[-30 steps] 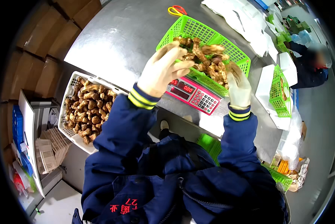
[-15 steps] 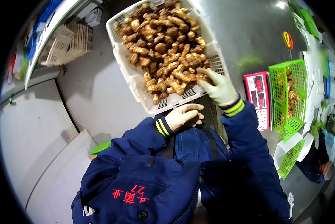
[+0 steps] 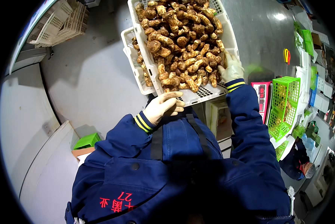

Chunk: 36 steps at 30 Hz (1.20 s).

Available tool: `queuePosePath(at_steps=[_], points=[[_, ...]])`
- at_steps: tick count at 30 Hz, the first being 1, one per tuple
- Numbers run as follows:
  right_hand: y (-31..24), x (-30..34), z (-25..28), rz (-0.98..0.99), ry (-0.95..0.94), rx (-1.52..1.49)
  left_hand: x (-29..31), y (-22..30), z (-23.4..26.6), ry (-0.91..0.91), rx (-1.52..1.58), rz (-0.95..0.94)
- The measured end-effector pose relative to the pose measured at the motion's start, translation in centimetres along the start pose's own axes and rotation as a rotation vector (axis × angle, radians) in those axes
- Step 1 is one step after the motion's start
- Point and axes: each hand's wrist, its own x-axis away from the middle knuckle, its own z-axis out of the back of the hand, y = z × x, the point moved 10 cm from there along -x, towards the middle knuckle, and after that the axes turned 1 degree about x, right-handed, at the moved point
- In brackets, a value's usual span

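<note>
A white perforated plastic crate (image 3: 233,35) heaped with brown, knobbly mushrooms (image 3: 188,52) lies in front of me. Below it, a second white crate (image 3: 132,63) sticks out on the left, also with mushrooms in it. Both my hands wear pale gloves. My left hand (image 3: 163,106) is at the upper crate's near left corner, fingers loosely stretched and nothing held. At the near right corner, my right hand (image 3: 233,69) reaches inside along the wall, thumb apart, beside the mushrooms. Its fingertips are partly hidden.
To the right are a red and white digital scale (image 3: 261,95) and a green basket (image 3: 283,108) with some mushrooms. Yellow and red scissors (image 3: 286,56) lie on the grey table (image 3: 261,37). Stacked white crates (image 3: 61,26) stand at far left. Another person (image 3: 296,158) is at far right.
The view has shifted. The upper crate now sits farther right over the lower one, whose left side has come into sight. My right hand has moved deeper into the crate's corner.
</note>
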Motion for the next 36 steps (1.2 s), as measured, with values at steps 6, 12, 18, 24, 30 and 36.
queuePosePath(at_steps=[6,12,18,24,30,36], points=[[-10.3,0.9,-6.0,0.399,-0.088,0.152,-1.0,0.6,-0.7,-0.039,-0.009,0.014],[-2.6,-1.4,-4.3,-0.005,-0.037,-0.671,-2.7,1.6,-0.7,-0.004,0.081,0.021],[0.9,-2.0,0.6,-0.075,0.114,-0.509,-4.9,1.8,0.7,0.034,0.220,-0.094],[-11.6,-1.0,-3.4,0.494,0.004,-0.044,-5.7,1.3,0.6,0.074,0.191,-0.094],[-13.6,-1.5,-7.7,0.514,-0.290,0.128,-6.1,0.3,-0.6,0.063,0.199,-0.031],[-10.9,-1.8,-3.8,0.491,-0.153,0.074,-5.4,0.7,0.0,0.097,0.242,-0.111]])
